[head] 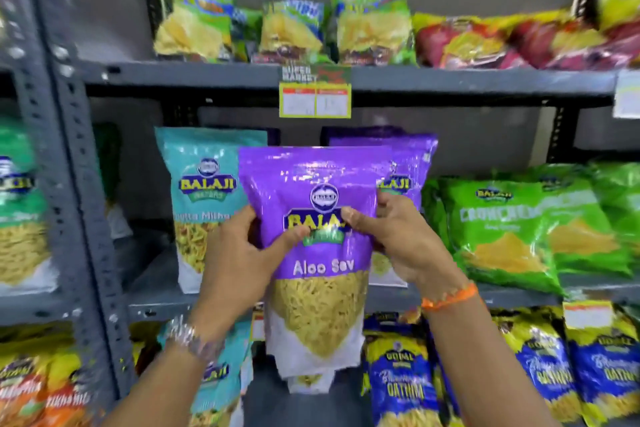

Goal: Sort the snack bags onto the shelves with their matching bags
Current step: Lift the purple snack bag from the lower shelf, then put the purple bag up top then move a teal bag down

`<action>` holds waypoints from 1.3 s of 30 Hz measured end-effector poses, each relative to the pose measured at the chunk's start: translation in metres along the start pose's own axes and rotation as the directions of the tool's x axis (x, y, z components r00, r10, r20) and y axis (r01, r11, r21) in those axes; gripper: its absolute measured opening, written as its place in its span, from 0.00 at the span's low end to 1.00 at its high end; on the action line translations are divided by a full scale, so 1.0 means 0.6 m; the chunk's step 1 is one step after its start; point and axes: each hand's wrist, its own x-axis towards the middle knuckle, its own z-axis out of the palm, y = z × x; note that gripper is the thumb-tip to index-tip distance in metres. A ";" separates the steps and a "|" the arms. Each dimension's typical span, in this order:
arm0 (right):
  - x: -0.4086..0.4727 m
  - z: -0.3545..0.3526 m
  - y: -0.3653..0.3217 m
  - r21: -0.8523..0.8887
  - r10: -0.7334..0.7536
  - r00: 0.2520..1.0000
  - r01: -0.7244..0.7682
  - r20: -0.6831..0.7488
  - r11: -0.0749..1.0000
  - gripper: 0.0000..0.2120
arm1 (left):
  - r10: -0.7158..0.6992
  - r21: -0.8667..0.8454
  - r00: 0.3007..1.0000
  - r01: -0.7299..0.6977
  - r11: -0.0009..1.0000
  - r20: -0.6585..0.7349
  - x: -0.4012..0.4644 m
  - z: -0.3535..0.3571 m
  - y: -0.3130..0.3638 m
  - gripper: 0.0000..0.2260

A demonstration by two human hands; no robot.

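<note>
A purple Aloo Sev bag (313, 180) is held upright in front of the middle shelf (159, 302). My left hand (239, 253) grips its left side and my right hand (398, 236) grips its right side, thumbs across the front. A second white bag bottom (308, 383) shows just behind and below it. Directly behind stands a matching purple bag (412, 156) on the middle shelf. A teal Balaji bag (201, 191) stands to its left.
Green Crunchex bags (502, 232) lie at the right of the middle shelf. Green-and-yellow chip bags (294, 31) and red bags (485, 42) fill the top shelf. Blue Gopal Gathiya bags (398, 378) sit below. A grey upright post (72, 184) stands at left. A price tag (315, 94) hangs overhead.
</note>
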 end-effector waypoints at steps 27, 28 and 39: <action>0.106 0.074 0.084 -0.662 -0.304 0.874 -0.027 -0.379 0.749 0.28 | -0.222 0.088 0.955 0.242 0.966 -0.196 0.098 -0.018 -0.078 0.12; 0.097 0.078 0.088 -0.670 -0.327 0.865 -0.014 -0.380 0.742 0.28 | -0.204 0.086 0.945 0.232 0.969 -0.254 0.090 -0.034 -0.085 0.08; 0.053 0.274 0.199 -0.623 -0.295 0.955 0.209 -0.036 0.754 0.29 | -0.551 -0.096 0.829 0.543 0.834 -0.093 0.082 -0.131 -0.213 0.40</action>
